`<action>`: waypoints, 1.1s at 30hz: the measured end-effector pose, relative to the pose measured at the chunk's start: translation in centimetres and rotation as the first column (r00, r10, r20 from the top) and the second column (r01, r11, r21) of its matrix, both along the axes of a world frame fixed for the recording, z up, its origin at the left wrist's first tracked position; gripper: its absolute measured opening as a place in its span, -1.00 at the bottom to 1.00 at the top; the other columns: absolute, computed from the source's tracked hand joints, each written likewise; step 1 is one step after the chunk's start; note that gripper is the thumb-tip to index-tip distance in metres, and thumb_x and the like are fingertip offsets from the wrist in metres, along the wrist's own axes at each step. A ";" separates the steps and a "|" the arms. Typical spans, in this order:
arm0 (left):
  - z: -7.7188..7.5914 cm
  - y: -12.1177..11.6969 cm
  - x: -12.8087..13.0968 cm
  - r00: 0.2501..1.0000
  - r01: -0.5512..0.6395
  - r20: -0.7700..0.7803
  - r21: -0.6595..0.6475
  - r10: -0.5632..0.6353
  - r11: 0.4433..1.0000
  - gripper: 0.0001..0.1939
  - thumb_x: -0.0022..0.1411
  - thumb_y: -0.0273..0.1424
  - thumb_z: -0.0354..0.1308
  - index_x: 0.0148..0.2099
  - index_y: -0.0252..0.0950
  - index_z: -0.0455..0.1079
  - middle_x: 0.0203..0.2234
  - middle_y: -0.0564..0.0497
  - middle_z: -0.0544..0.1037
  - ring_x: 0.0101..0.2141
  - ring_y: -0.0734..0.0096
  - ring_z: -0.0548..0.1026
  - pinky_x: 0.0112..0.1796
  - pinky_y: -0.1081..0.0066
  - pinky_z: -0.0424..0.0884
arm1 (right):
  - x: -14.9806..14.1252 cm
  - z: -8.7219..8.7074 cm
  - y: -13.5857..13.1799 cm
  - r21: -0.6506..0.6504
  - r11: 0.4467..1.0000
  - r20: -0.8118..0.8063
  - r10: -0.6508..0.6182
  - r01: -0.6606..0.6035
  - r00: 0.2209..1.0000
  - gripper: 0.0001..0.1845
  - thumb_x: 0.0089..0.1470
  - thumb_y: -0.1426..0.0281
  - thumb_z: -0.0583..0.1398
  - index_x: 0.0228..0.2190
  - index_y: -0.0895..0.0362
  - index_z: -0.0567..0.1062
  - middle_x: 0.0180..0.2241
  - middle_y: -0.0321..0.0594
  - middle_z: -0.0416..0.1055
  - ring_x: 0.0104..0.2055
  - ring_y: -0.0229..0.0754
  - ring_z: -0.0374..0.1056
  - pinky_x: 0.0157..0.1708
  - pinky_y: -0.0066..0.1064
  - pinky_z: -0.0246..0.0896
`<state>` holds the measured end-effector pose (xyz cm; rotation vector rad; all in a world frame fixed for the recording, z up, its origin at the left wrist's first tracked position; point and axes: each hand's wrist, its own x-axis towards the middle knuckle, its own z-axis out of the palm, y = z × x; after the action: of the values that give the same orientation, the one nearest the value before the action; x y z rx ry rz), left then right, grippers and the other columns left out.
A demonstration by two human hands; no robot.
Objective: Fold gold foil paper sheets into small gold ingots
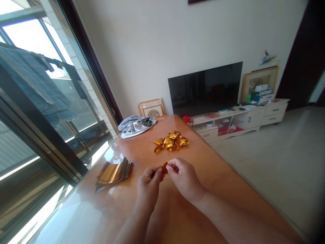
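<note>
Between my two hands is a small folded piece of gold foil paper (165, 167), held above the wooden table (177, 210). My left hand (151, 179) is closed, its thumb and fingers pinching the piece's left side. The fingertips of my right hand (183, 173) pinch its right edge. Most of the piece is hidden by my fingers. Just beyond my hands lies a heap of folded gold foil shapes (171, 141). To the left, a stack of gold foil sheets (113, 173) rests on the table, curling up at its right end.
Grey cloth (137, 126) is bunched at the table's far left end, in front of framed pictures (152, 109). A low white cabinet (254, 118) with a television (207, 89) stands along the wall. A glass sliding door (50, 84) runs along the left.
</note>
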<state>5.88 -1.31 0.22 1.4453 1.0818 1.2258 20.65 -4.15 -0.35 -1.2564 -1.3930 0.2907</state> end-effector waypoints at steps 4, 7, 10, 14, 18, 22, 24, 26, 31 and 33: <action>-0.2 0.1 -0.1 0.999 0.006 -0.041 0.029 -0.004 1.000 -0.66 0.13 -0.16 0.33 -0.19 -0.34 0.58 -0.36 -0.07 0.62 -0.35 0.34 0.51 -0.34 0.42 0.39 | 0.0 -0.1 0.1 -0.017 1.000 0.015 -0.006 0.006 1.000 -0.91 0.13 0.48 0.20 -0.36 0.06 0.50 -0.37 -0.26 0.50 -0.31 -0.16 0.40 -0.27 -0.37 0.28; -0.3 0.1 -0.1 0.998 0.005 -0.070 0.051 -0.002 0.999 -0.67 0.15 -0.17 0.31 -0.19 -0.33 0.58 -0.37 -0.06 0.62 -0.35 0.34 0.50 -0.33 0.42 0.39 | 0.1 -0.2 0.1 -0.026 1.000 0.018 -0.002 0.002 1.000 -0.92 0.13 0.48 0.21 -0.35 0.07 0.50 -0.36 -0.25 0.50 -0.30 -0.16 0.41 -0.27 -0.37 0.28; -0.4 0.1 -0.1 0.993 0.004 -0.116 0.082 0.006 0.997 -0.69 0.18 -0.17 0.29 -0.18 -0.32 0.58 -0.38 -0.06 0.61 -0.35 0.33 0.50 -0.30 0.41 0.40 | 0.1 -0.3 0.1 -0.032 0.999 0.032 0.001 0.000 0.999 -0.93 0.14 0.47 0.21 -0.36 0.07 0.50 -0.37 -0.25 0.49 -0.30 -0.16 0.40 -0.27 -0.37 0.28; -0.4 0.2 -0.1 0.986 -0.003 -0.163 0.122 0.023 0.993 -0.71 0.18 -0.18 0.28 -0.19 -0.28 0.59 -0.36 -0.06 0.61 -0.30 0.28 0.52 -0.25 0.38 0.42 | 0.2 -0.2 0.0 -0.034 0.999 0.039 0.007 -0.006 0.999 -0.91 0.14 0.48 0.20 -0.37 0.07 0.50 -0.37 -0.25 0.50 -0.29 -0.16 0.41 -0.27 -0.37 0.27; -0.3 0.2 -0.1 0.985 -0.007 -0.167 0.136 0.029 0.991 -0.72 0.18 -0.18 0.28 -0.20 -0.28 0.60 -0.37 -0.07 0.61 -0.30 0.27 0.53 -0.25 0.37 0.42 | 0.2 -0.1 0.1 -0.040 0.999 0.027 -0.005 0.006 1.000 -0.93 0.14 0.47 0.21 -0.36 0.08 0.50 -0.37 -0.25 0.50 -0.30 -0.17 0.41 -0.27 -0.38 0.27; -0.3 0.2 -0.1 0.988 -0.014 -0.153 0.142 0.036 0.990 -0.73 0.16 -0.18 0.30 -0.22 -0.26 0.61 -0.38 -0.06 0.61 -0.30 0.26 0.53 -0.25 0.38 0.41 | 0.2 -0.2 0.1 -0.051 0.999 0.028 -0.013 0.015 1.000 -0.95 0.14 0.45 0.22 -0.36 0.08 0.50 -0.37 -0.24 0.50 -0.31 -0.17 0.41 -0.28 -0.38 0.28; -0.3 0.1 -0.1 0.986 -0.018 -0.162 0.152 0.043 0.988 -0.74 0.15 -0.19 0.30 -0.22 -0.25 0.62 -0.37 -0.06 0.61 -0.30 0.25 0.53 -0.24 0.38 0.41 | 0.2 -0.3 0.1 -0.047 0.999 0.028 -0.013 0.014 1.000 -0.95 0.14 0.45 0.22 -0.35 0.08 0.51 -0.37 -0.25 0.51 -0.31 -0.17 0.41 -0.27 -0.37 0.28; -0.4 0.1 -0.1 0.982 -0.017 -0.183 0.165 0.047 0.986 -0.75 0.17 -0.19 0.29 -0.21 -0.24 0.62 -0.36 -0.06 0.61 -0.29 0.25 0.53 -0.23 0.37 0.40 | 0.2 -0.4 0.2 -0.040 0.999 0.029 -0.013 0.014 0.999 -0.94 0.15 0.45 0.22 -0.33 0.07 0.51 -0.36 -0.25 0.51 -0.30 -0.17 0.41 -0.26 -0.37 0.28; -0.2 0.0 -0.1 0.979 -0.019 -0.197 0.187 0.056 0.982 -0.78 0.16 -0.20 0.29 -0.23 -0.22 0.63 -0.37 -0.06 0.61 -0.28 0.23 0.53 -0.23 0.36 0.39 | 0.2 -0.4 0.2 -0.036 0.999 0.032 -0.010 0.011 0.999 -0.94 0.16 0.45 0.21 -0.34 0.07 0.51 -0.36 -0.24 0.51 -0.29 -0.16 0.41 -0.26 -0.38 0.28; -0.1 -0.1 0.0 0.975 -0.021 -0.210 0.214 0.067 0.977 -0.79 0.17 -0.21 0.29 -0.23 -0.20 0.63 -0.36 -0.06 0.61 -0.29 0.23 0.53 -0.23 0.36 0.39 | 0.2 -0.3 0.2 -0.037 0.999 0.040 -0.010 0.012 0.999 -0.93 0.16 0.45 0.21 -0.37 0.07 0.50 -0.36 -0.24 0.51 -0.30 -0.16 0.41 -0.27 -0.38 0.27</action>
<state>5.86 -1.41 0.13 1.7579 1.1614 1.2664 20.84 -4.00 -0.66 -1.3064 -1.4197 0.2864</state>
